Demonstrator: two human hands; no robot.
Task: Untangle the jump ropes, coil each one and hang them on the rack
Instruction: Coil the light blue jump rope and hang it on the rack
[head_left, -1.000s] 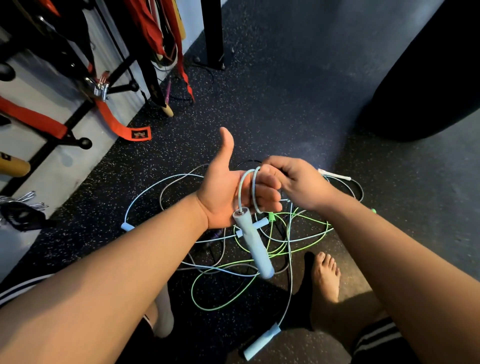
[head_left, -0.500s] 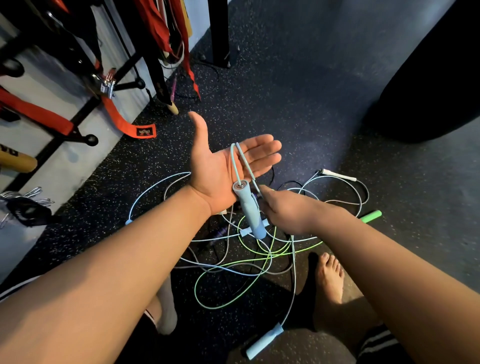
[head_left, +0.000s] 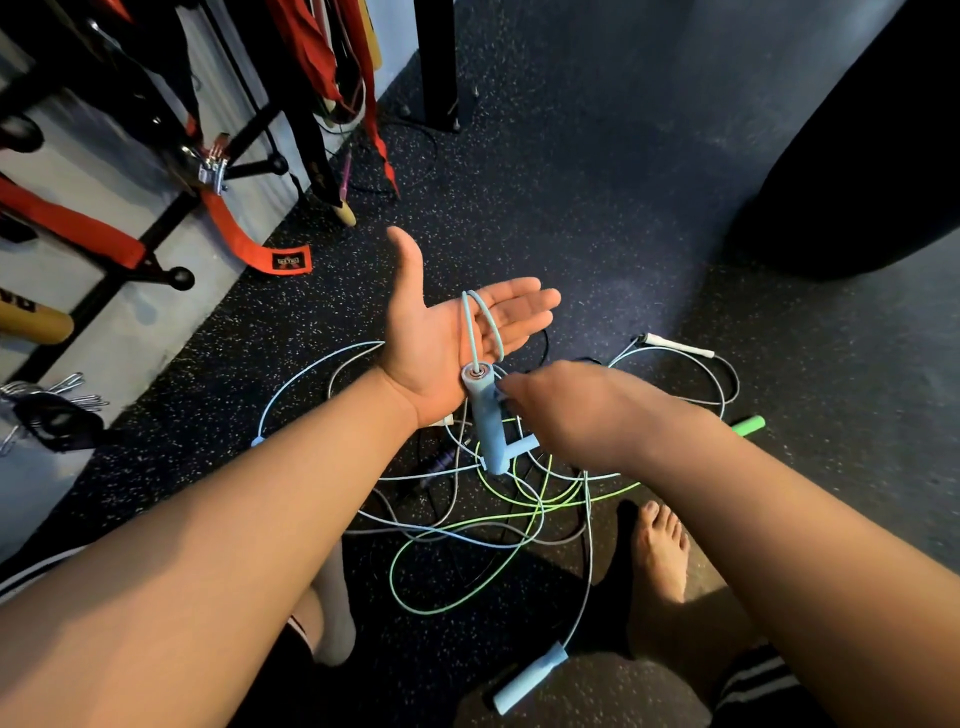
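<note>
A left hand (head_left: 457, 338) lies flat and open as a spool, two loops of a pale blue plastic jump rope (head_left: 469, 327) draped over its fingers, while the right hand (head_left: 566, 410) pinches the cord beside the dangling cylindrical blue handle (head_left: 487, 421), apparently winding from the tangle of green and grey ropes (head_left: 540, 499) on the speckled black rubber floor (head_left: 597, 234).

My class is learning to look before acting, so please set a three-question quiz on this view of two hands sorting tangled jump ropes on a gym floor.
1. True or false: the left hand is clenched in a fist.
2. Which colour is the handle hanging below that hand's palm? A green, B blue, C white.
3. Fill in: the other blue handle, near the bare foot, lies on the ___.
Key: 1 false, its fingers are straight, with blue cord looped over them; 2 B; 3 floor.
</note>
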